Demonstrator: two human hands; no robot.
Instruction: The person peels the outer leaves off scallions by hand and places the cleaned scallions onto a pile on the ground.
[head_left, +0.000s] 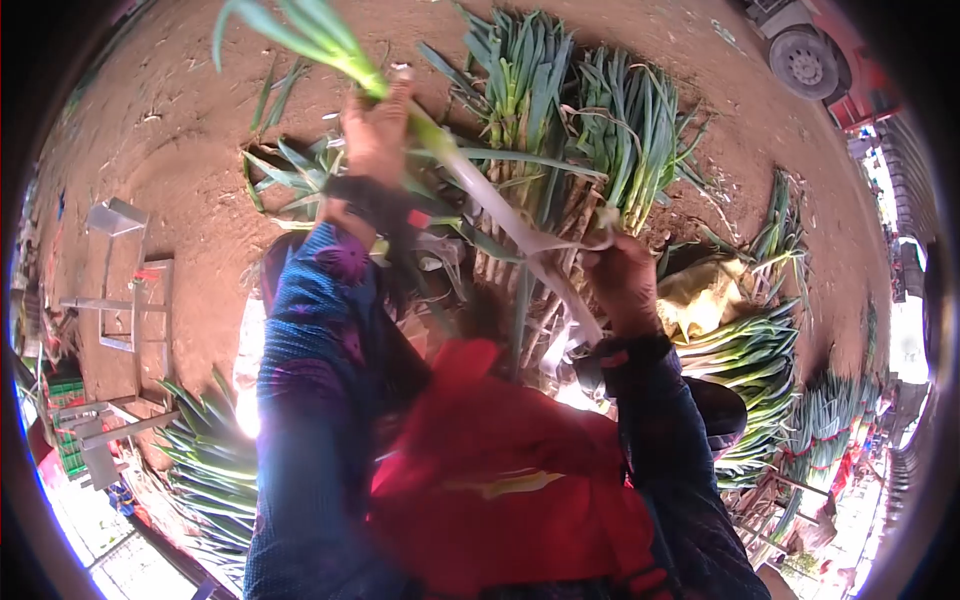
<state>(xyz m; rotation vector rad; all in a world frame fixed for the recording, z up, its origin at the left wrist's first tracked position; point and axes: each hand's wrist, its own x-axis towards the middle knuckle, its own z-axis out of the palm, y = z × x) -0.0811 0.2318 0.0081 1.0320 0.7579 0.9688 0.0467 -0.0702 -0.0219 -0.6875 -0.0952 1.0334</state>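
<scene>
A long leek with a white shaft and green top slants across the middle, in front of me. My left hand is closed around it near the green leaves at the upper left. A thin pale outer leaf stretches away from the shaft to my right hand, whose fingers are pinched on it. Below that hand, the shaft's lower end trails among loose pale peelings. Beneath the held leek lie more leeks, their leafy ends pointing away from me.
Leek piles lie at the right, with another heap at the lower left. A yellowish sack sits beside my right hand. Metal frames stand on the dirt ground at the left. A vehicle wheel shows at the upper right.
</scene>
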